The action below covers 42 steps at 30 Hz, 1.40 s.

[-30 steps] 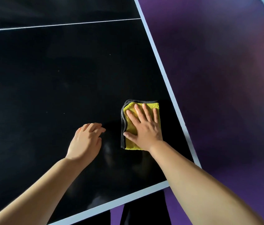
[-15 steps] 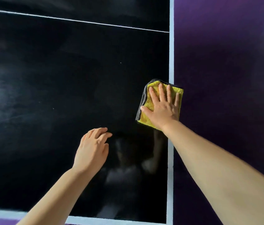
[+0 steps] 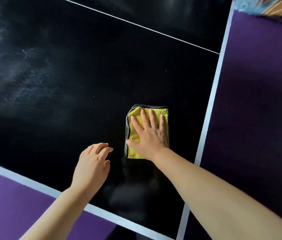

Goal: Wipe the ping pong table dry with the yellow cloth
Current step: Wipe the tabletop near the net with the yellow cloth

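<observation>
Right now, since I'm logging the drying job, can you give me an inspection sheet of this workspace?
Surface: ping pong table, black and glossy; pale streaks toward its far left.
Job's things: yellow cloth, folded, with dark edging, lying flat on the table, apart from the white border line.
Clutter: nothing seen.
Hands: right hand flat on the cloth, fingers straight; left hand beside the cloth, holding nothing, fingers loosely curled.
Cables: nothing seen.
Surroundings: purple floor on two sides; orange and blue patterned patch at the top right corner.
</observation>
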Motion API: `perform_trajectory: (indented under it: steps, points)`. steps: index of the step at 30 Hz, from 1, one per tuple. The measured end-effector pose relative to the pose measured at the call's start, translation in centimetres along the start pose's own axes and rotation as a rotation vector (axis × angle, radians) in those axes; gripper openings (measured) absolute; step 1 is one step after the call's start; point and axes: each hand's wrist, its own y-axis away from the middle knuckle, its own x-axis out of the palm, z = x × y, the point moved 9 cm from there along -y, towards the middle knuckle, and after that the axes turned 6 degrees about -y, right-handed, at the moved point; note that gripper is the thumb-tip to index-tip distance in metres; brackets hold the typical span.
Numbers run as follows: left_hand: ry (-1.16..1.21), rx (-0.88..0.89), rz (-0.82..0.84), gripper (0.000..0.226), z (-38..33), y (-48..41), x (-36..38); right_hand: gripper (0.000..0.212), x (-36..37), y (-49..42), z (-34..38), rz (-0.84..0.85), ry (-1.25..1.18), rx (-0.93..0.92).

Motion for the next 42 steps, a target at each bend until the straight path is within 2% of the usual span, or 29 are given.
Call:
perform_trajectory:
  steps: [6,9,22,29,33,38,42]
  points:
    - [-0.015,-0.021,-0.086,0.044,2.2,2.7,-1.9,0.085,3.3,4.9,7.6,0.112,0.105,-0.248]
    - [-0.028,-0.035,-0.098,0.044,3.1,3.7,-2.6,0.086,4.0,6.5,9.5,0.137,0.148,-0.299]
    - [-0.021,-0.091,-0.055,0.046,1.1,3.0,-0.6,0.08,2.1,2.4,7.7,0.1,0.153,-0.403]
    - [-0.039,-0.192,-0.056,0.049,-3.2,-2.0,0.6,0.081,-1.6,-3.8,-0.4,0.013,0.114,-0.346]
    - [-0.005,-0.192,-0.083,0.051,-8.9,-6.9,1.3,0.08,-3.8,-6.0,-8.0,-0.018,0.119,-0.314]
    - [0.059,-0.147,-0.124,0.053,-16.7,-12.8,1.9,0.082,-7.0,-8.7,-19.5,-0.049,0.138,-0.191]
    - [0.035,-0.154,-0.148,0.053,-19.3,-14.8,1.3,0.081,-10.0,-11.5,-26.2,-0.07,0.136,-0.104]
